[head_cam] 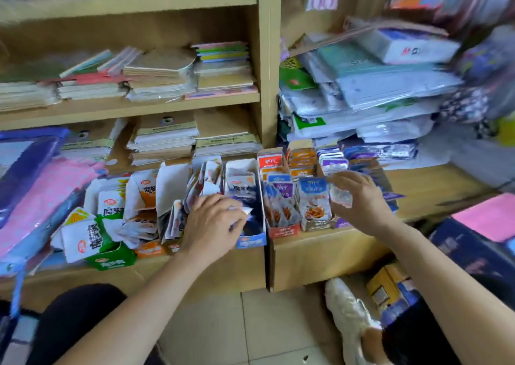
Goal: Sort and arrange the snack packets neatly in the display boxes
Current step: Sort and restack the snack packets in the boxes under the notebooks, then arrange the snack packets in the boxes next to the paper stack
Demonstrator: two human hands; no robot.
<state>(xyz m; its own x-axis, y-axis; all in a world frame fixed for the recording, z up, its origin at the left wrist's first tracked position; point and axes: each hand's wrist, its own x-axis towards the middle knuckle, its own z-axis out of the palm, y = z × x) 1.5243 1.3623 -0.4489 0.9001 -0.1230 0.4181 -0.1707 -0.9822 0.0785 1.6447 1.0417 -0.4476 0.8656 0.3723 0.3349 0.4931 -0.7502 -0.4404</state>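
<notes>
Left hand (214, 220) grips a white packet (243, 211) over the blue box (252, 240) at the shelf (320, 250) front edge. Right hand (362, 197) fingers pinch a small packet (340, 196). Seat each upright, label forward, among matching packets.

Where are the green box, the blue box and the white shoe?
green box (111, 263): head view, on its front wall.
blue box (252, 241): head view, on its low front wall.
white shoe (344, 306): head view, on the top of the shoe.
</notes>
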